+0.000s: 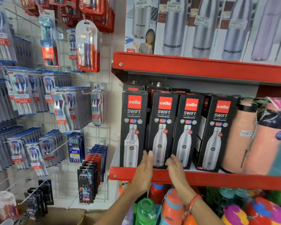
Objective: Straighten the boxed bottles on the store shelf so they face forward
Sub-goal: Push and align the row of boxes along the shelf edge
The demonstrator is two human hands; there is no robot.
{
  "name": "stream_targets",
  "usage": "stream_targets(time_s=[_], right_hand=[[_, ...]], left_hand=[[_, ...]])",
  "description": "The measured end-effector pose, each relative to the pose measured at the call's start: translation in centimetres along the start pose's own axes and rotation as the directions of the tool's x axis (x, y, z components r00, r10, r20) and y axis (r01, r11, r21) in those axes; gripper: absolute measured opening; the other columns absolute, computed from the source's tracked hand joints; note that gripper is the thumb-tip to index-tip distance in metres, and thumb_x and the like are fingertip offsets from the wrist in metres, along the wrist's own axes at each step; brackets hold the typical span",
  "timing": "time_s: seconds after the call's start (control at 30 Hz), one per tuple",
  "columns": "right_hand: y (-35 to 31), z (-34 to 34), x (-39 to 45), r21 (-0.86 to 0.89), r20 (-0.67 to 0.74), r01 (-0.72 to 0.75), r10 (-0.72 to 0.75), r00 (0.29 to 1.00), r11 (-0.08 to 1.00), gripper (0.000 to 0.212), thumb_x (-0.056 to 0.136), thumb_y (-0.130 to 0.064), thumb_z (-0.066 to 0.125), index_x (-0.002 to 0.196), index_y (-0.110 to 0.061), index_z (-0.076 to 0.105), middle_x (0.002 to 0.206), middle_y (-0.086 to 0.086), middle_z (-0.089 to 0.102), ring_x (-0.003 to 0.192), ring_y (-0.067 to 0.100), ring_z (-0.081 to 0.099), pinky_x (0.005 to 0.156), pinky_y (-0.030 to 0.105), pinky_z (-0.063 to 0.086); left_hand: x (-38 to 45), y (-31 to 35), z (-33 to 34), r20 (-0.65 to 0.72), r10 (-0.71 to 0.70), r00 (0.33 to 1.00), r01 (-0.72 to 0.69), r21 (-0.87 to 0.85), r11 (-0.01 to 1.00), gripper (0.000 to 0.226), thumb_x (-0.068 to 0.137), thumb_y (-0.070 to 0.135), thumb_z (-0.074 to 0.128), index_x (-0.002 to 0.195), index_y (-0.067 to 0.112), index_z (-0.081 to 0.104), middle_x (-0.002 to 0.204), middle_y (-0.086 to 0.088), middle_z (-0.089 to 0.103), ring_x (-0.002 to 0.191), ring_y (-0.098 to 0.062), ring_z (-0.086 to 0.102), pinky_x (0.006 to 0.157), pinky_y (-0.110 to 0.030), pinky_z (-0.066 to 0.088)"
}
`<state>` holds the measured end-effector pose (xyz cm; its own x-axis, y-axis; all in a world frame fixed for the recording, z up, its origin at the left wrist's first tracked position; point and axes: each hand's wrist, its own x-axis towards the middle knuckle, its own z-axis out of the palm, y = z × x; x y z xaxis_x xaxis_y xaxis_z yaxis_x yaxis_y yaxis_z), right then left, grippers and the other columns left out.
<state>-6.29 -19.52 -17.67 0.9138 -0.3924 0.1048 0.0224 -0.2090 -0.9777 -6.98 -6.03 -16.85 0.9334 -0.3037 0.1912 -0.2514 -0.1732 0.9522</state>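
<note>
While both hands flank it, second boxed bottle (161,127) sits between left grip (144,169) and right grip (175,169).

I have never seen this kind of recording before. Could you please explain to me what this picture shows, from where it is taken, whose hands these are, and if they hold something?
There is only one picture, and no robot. A camera worn on a person's head looks forward and down, so you see that person's own two bare hands from above.

The person stands before a red store shelf. On it stand four black boxes marked "cello SWIFT", each with a bottle pictured on the front. Beside them, to the right, are peach-coloured bottles without boxes.

The left hand and the right hand reach to the bottom of the second box from the left, one at each lower corner. The fingers are spread and touch or nearly touch the box; neither hand closes around anything.

On the wall to the left hang packs of toothbrushes.
</note>
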Motion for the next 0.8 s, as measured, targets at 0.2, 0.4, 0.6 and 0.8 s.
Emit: stream_targets(time_s=[0.2,0.4,0.6,0.8], right_hand=[[-0.5,-1.2,0.9,-0.052,0.099,-0.028,0.033,0.994,0.998,0.051,0.094,-0.021,0.038,0.145,-0.015,0.036,0.153,0.002,0.035,0.141,0.020,0.031,0.115,0.034,0.023],[-0.1,-1.5,0.3,-0.114,0.142,-0.051,0.067,0.988,0.992,0.055,0.087,-0.015,0.042,0.142,-0.019,0.043,0.148,0.003,0.044,0.136,0.021,0.039,0.111,0.035,0.028],[-0.6,-1.6,0.9,-0.172,0.137,-0.098,0.122,0.983,0.980,0.060,0.086,-0.013,0.037,0.145,-0.024,0.038,0.085,-0.008,0.052,0.075,0.007,0.046,0.066,0.022,0.029],[-1.0,-1.7,0.3,-0.212,0.148,-0.102,0.135,0.980,0.972,0.047,0.082,-0.017,0.038,0.122,-0.037,0.054,0.066,-0.017,0.023,0.056,0.000,0.022,0.053,0.021,0.021]], left_hand=[[0.9,0.8,1.3,-0.033,-0.165,0.986,0.154,-0.207,0.966,0.088,0.081,0.070,0.004,0.146,0.015,0.026,0.152,-0.004,0.033,0.131,-0.006,0.031,0.106,-0.024,0.018],[1.0,-0.8,-0.1,-0.071,-0.116,0.991,0.099,-0.207,0.973,0.054,0.102,0.037,0.023,0.146,0.007,0.023,0.154,-0.007,0.025,0.140,-0.023,0.029,0.112,-0.034,0.024],[-0.1,-0.7,0.5,-0.139,-0.158,0.978,0.131,-0.188,0.973,0.118,0.059,0.096,0.015,0.147,0.018,0.025,0.154,0.000,0.029,0.143,-0.017,0.027,0.121,-0.045,0.014],[-0.3,-1.1,0.0,-0.161,-0.132,0.978,0.099,-0.197,0.975,0.132,0.046,0.102,0.016,0.146,0.017,0.030,0.150,-0.003,0.040,0.140,-0.017,0.033,0.120,-0.046,0.017]])
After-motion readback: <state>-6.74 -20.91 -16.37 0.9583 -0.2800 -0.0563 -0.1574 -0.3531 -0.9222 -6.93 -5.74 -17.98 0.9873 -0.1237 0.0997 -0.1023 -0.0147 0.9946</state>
